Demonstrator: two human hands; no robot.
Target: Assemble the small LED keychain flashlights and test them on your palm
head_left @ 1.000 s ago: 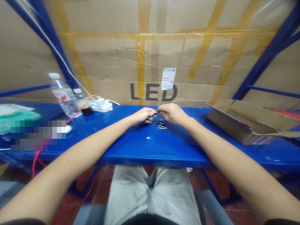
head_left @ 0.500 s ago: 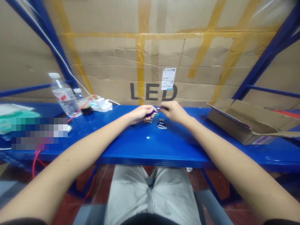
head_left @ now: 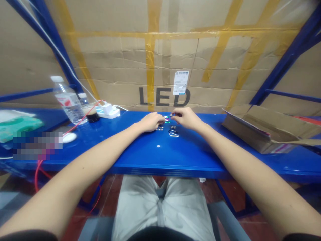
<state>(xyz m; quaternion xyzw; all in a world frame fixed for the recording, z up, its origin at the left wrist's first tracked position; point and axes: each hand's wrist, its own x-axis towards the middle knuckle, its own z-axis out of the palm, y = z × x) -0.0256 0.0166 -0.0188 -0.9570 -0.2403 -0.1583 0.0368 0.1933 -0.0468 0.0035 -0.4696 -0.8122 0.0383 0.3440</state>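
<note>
My left hand (head_left: 150, 122) rests low over the blue table, fingers bent together at the left end of a purple carabiner-like clip (head_left: 167, 118). A green clip (head_left: 167, 122) lies right alongside it. My right hand (head_left: 185, 117) is raised a little to the right, thumb and finger pinching a small shiny metal piece (head_left: 172, 115) whose kind I cannot make out. Several tiny metal pieces (head_left: 160, 128) lie below my left fingers, and more small metal pieces (head_left: 173, 127) sit below my right. Nearer me lie a black and a silver loop-shaped clip (head_left: 173, 134).
An open cardboard box (head_left: 265, 134) stands at the right. To the left are a water bottle (head_left: 67, 102), a smaller bottle with dark liquid (head_left: 90, 112), a white power strip (head_left: 110, 112), a red cable (head_left: 81, 119) and a green packet (head_left: 22, 125). A large carton (head_left: 112, 73) stands behind the table (head_left: 150, 160).
My left hand has lowered and turned palm down, bringing the purple clip from the air to the table beside the green one. My right hand has shifted slightly, still pinching its small piece.
</note>
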